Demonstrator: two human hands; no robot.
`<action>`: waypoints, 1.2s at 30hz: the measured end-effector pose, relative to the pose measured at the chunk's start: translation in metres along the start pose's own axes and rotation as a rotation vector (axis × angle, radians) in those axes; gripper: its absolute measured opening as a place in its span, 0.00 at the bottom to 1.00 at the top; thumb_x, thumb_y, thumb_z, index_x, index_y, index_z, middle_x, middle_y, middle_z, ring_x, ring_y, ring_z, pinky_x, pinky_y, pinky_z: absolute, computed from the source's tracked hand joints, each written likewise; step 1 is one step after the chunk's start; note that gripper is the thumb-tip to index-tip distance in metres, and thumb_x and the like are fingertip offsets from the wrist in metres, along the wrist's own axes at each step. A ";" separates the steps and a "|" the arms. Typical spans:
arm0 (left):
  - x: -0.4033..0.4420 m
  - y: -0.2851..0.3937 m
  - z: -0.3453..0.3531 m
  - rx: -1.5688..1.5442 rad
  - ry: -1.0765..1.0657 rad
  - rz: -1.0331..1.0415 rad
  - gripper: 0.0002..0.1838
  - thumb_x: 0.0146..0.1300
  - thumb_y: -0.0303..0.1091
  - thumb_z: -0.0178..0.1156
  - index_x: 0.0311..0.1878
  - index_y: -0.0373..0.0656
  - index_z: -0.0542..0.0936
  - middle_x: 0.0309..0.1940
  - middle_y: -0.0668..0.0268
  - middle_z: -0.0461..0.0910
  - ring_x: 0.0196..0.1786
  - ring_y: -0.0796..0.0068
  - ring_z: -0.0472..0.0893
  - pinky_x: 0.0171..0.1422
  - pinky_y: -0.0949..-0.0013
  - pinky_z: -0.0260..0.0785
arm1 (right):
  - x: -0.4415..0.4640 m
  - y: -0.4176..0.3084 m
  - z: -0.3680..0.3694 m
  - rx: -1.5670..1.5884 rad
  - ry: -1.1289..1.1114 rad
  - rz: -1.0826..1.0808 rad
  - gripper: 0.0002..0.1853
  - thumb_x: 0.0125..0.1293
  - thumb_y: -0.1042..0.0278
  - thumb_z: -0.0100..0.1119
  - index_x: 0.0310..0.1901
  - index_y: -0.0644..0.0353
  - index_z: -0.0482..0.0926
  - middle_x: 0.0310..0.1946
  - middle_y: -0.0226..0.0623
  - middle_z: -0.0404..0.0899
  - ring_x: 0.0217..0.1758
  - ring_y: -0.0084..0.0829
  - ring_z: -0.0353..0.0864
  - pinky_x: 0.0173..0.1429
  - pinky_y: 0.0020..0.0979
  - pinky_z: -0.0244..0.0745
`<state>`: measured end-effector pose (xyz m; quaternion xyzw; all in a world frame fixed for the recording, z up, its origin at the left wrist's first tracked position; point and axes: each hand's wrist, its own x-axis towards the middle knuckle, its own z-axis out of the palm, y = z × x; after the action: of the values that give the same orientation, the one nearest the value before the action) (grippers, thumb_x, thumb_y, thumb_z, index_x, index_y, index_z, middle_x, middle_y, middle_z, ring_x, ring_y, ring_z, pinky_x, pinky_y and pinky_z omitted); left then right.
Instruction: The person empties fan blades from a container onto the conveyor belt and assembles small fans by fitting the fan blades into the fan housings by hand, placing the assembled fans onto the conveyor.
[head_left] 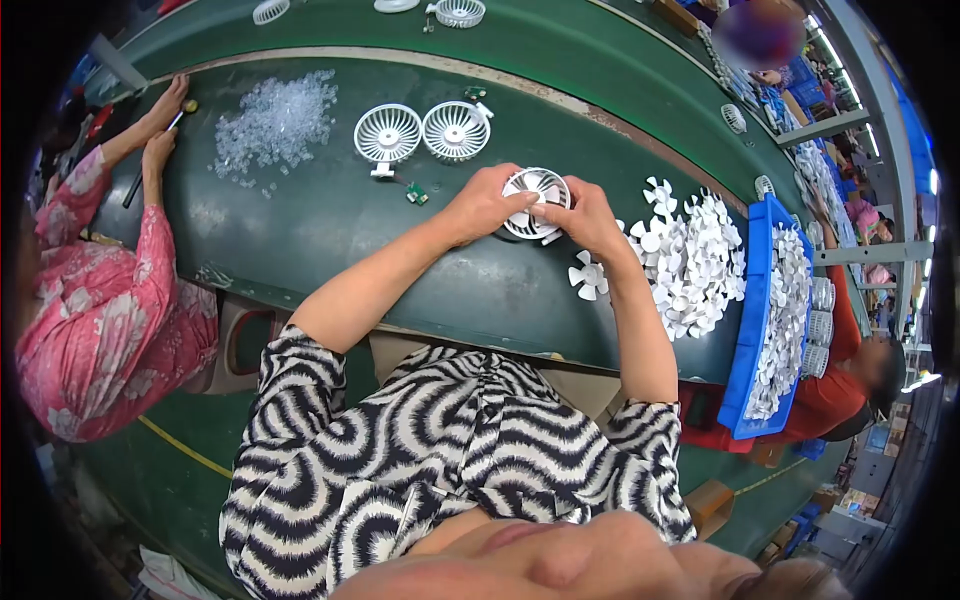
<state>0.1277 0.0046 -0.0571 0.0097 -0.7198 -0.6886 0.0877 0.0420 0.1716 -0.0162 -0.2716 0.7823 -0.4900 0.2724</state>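
Between my two hands, over the dark green table, is a small white round fan housing (520, 231) with a white fan blade (543, 184) inside its ring. My left hand (484, 206) grips the housing's left side and my right hand (594, 216) its right side. Both thumbs rest over the blade's middle, almost meeting. Fingers beneath the housing are partly hidden. Just past my left hand lie two white fan housings (388, 131) side by side, with small green circuit boards (416, 193) nearby. Below my right hand is a loose fan blade (589, 276).
A heap of white fan blades (690, 262) lies right of my right arm, beside a blue tray (742, 385) of more blades. Clear plastic bits (275, 125) are spread at left. A person in pink (120, 310) holds a tool there; another in red sits at right.
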 end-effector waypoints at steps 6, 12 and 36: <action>0.000 0.014 -0.001 0.288 0.362 0.217 0.19 0.60 0.35 0.62 0.50 0.34 0.72 0.37 0.58 0.79 0.35 0.67 0.80 0.40 0.68 0.72 | 0.036 0.001 -0.057 0.068 0.266 0.060 0.11 0.55 0.64 0.69 0.33 0.62 0.80 0.25 0.27 0.78 0.24 0.17 0.71 0.26 0.21 0.64; 0.007 -0.004 -0.009 0.686 0.410 0.425 0.17 0.55 0.26 0.60 0.48 0.36 0.72 0.42 0.55 0.75 0.47 0.53 0.75 0.50 0.58 0.68 | 0.028 0.005 -0.100 0.215 0.587 0.036 0.09 0.56 0.69 0.66 0.32 0.66 0.79 0.22 0.31 0.77 0.20 0.17 0.71 0.24 0.21 0.64; 0.004 -0.003 -0.009 0.964 0.489 0.573 0.04 0.49 0.30 0.57 0.30 0.43 0.75 0.26 0.60 0.76 0.32 0.58 0.77 0.41 0.55 0.62 | -0.007 0.025 -0.118 0.261 0.475 0.153 0.25 0.62 0.68 0.59 0.59 0.68 0.68 0.43 0.43 0.81 0.39 0.30 0.82 0.37 0.24 0.77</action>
<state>0.1251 -0.0054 -0.0595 0.0121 -0.8833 -0.2123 0.4178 -0.0390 0.2591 0.0058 -0.0521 0.7727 -0.6145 0.1504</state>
